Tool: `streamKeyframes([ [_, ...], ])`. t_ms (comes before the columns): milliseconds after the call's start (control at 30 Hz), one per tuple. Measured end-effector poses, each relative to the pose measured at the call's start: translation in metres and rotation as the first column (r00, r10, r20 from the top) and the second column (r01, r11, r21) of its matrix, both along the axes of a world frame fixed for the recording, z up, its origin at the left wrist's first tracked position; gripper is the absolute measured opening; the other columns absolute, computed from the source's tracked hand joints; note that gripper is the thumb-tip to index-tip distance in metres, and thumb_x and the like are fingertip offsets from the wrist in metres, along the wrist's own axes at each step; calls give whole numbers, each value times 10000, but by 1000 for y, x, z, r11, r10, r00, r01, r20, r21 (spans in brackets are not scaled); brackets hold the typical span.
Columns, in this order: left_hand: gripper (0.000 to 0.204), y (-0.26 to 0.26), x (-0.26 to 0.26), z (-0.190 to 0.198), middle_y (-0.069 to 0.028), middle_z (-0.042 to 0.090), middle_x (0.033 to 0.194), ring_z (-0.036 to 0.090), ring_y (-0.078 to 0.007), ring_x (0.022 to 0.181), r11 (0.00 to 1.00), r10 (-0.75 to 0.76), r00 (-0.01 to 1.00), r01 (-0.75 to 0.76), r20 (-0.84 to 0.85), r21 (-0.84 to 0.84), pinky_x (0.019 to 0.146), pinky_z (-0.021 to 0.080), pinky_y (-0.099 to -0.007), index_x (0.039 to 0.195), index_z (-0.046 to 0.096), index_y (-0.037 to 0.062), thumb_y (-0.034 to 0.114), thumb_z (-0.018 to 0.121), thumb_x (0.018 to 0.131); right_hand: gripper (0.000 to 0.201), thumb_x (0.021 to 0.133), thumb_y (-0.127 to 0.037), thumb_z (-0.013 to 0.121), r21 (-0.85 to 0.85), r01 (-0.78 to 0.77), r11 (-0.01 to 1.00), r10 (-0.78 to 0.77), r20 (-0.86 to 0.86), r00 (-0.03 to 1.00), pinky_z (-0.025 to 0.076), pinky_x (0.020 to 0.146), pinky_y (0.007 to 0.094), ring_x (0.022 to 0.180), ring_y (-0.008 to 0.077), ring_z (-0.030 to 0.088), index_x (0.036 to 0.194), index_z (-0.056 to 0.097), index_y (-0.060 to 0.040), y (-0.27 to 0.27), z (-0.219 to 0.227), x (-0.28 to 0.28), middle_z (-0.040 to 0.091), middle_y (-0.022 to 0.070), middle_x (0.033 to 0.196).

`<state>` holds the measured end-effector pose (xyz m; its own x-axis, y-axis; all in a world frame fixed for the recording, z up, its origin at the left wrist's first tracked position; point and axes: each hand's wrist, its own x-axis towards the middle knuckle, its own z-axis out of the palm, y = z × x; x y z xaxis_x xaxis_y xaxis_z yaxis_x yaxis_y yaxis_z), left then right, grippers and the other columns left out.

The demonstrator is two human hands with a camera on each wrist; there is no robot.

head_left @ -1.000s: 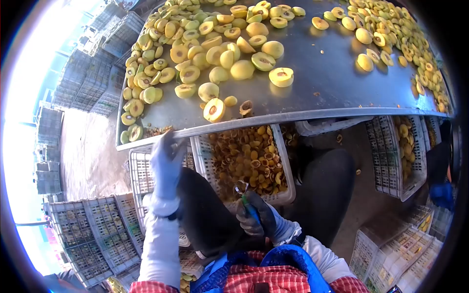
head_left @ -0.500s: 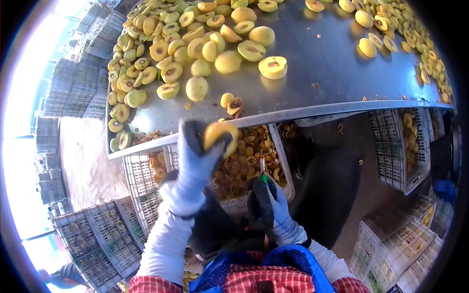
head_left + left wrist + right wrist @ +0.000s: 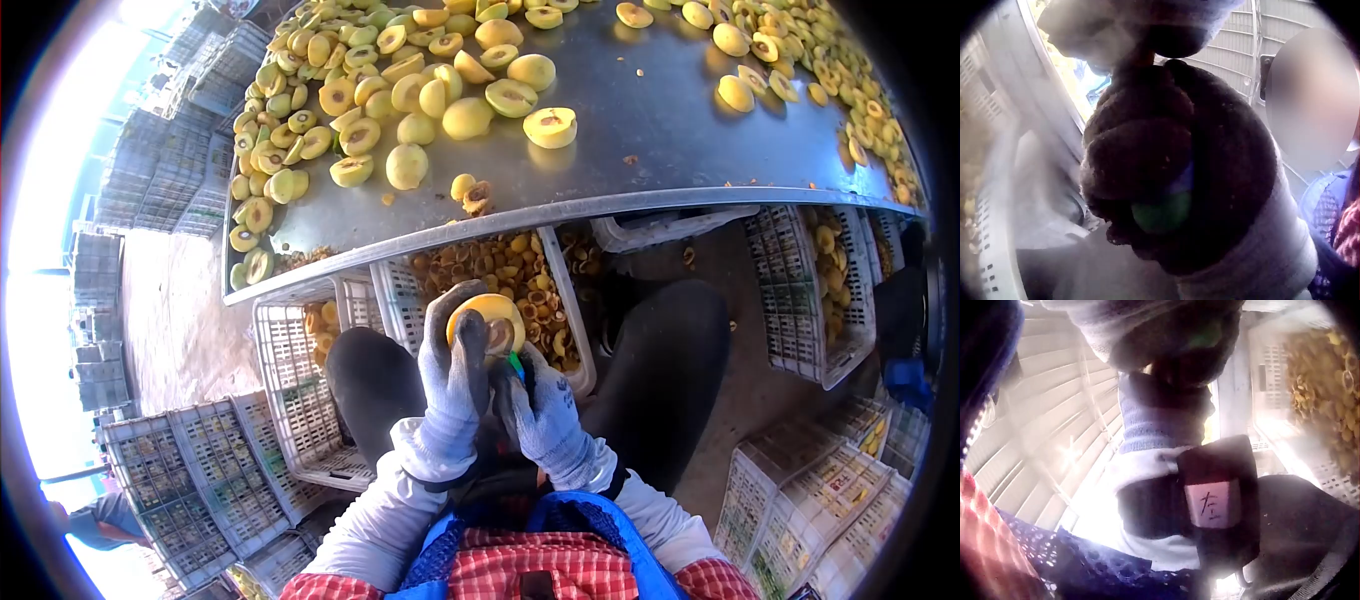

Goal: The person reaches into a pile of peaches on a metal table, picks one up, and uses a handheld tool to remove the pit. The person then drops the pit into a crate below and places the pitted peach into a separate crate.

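In the head view the gloved left hand [image 3: 452, 372] grips a yellow fruit half [image 3: 492, 306], its cut face and brown centre showing. Close beside it, the gloved right hand [image 3: 545, 410] holds a tool by its green handle [image 3: 516, 366]; the tool's tip is hidden at the fruit. The left wrist view shows the right hand [image 3: 1222, 156] curled round the handle, its green end [image 3: 1163, 214] showing below the fingers, under the left hand [image 3: 1129, 28]. In the right wrist view the right hand [image 3: 1166, 334] is above the left hand [image 3: 1163, 409]; the fruit is not distinguishable there.
A metal table [image 3: 640, 115] bears many fruit halves [image 3: 407, 166], some near its front edge. Below stand a crate [image 3: 558, 300] of brown scraps, a white crate [image 3: 300, 400] at left and another crate [image 3: 850, 350] at right. Stacked crates [image 3: 215, 480] stand farther left.
The left hand has come from the table edge down to the right hand, bringing a fruit half picked up since the first frame. The right hand's tool now meets the fruit.
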<state>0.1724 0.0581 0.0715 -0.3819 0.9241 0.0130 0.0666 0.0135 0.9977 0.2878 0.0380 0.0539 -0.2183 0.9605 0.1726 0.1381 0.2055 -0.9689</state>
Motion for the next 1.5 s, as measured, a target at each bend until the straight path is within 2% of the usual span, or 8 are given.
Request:
streamKeyframes([
  [133, 375, -5, 0, 8, -99, 604, 1016, 575, -143, 904, 995, -86, 996, 85, -7, -42, 819, 463, -275, 1159, 541, -16, 292, 529, 944, 287, 934, -264, 529, 594, -14, 804, -194, 284, 939, 471, 581, 361, 648, 268, 593, 1072, 518, -13, -6, -15, 3, 604, 127, 790],
  [233, 319, -5, -8, 15, -90, 627, 948, 598, -140, 807, 970, -238, 970, 235, -42, -67, 740, 482, -270, 1131, 548, -23, 238, 507, 952, 310, 966, -343, 479, -644, -618, 450, 31, -681, 732, 444, 499, 276, 563, 163, 558, 1038, 528, -45, -7, 16, 19, 580, 58, 721],
  [467, 333, -8, -21, 10, -105, 636, 923, 609, -131, 733, 929, -362, 836, 360, -413, -85, 676, 483, -242, 1126, 556, -39, 209, 425, 946, 447, 948, -528, 403, -628, -756, 185, -193, -777, 598, 294, 315, 248, 333, 110, 372, 818, 511, -115, -18, 26, 11, 438, -9, 517],
  [633, 423, -21, -31, 2, -118, 638, 821, 612, -197, 671, 922, -223, 907, 315, 357, -225, 643, 492, -282, 1074, 569, -29, 354, 428, 959, 504, 899, -630, 402, -147, -989, -25, -389, -910, 145, 265, 316, 240, 338, 94, 318, 757, 473, -152, -22, -3, -1, 364, -33, 500],
  [867, 493, -56, -108, -13, -90, 616, 858, 608, -192, 774, 825, 554, 705, -538, 444, -175, 669, 539, -318, 1046, 559, -9, 467, 481, 945, 507, 906, -616, 402, -261, -964, 54, -323, -918, 230, 281, 322, 229, 364, 99, 346, 786, 478, -130, -13, -20, -17, 390, -16, 526],
  [933, 432, -78, -199, -8, -165, 625, 950, 619, -240, 872, 925, 342, 936, -351, -82, -145, 748, 525, -334, 1120, 543, -30, 362, 531, 938, 523, 909, -617, 392, -309, -949, 60, -313, -909, 276, 289, 303, 230, 358, 95, 349, 807, 482, -112, -12, -25, -14, 385, -8, 518],
  [1033, 467, -57, -249, -16, -147, 625, 1041, 588, -166, 854, 862, -152, 366, -405, -918, -304, 736, 496, -303, 1183, 557, -17, 313, 649, 865, 511, 925, -593, 385, -348, -934, 79, -245, -915, 320, 290, 304, 229, 364, 93, 362, 821, 488, -103, -2, -24, -16, 384, -7, 509],
  [1500, 713, 206, -170, -28, -122, 620, 1101, 630, -257, 944, 861, -509, 348, 193, -788, -471, 757, 505, -365, 1266, 445, 107, 316, 779, 672, 489, 944, -533, 407, -678, -675, 290, -219, -734, 643, 349, 342, 264, 352, 128, 406, 888, 535, -64, 24, -26, -8, 480, 29, 518],
])
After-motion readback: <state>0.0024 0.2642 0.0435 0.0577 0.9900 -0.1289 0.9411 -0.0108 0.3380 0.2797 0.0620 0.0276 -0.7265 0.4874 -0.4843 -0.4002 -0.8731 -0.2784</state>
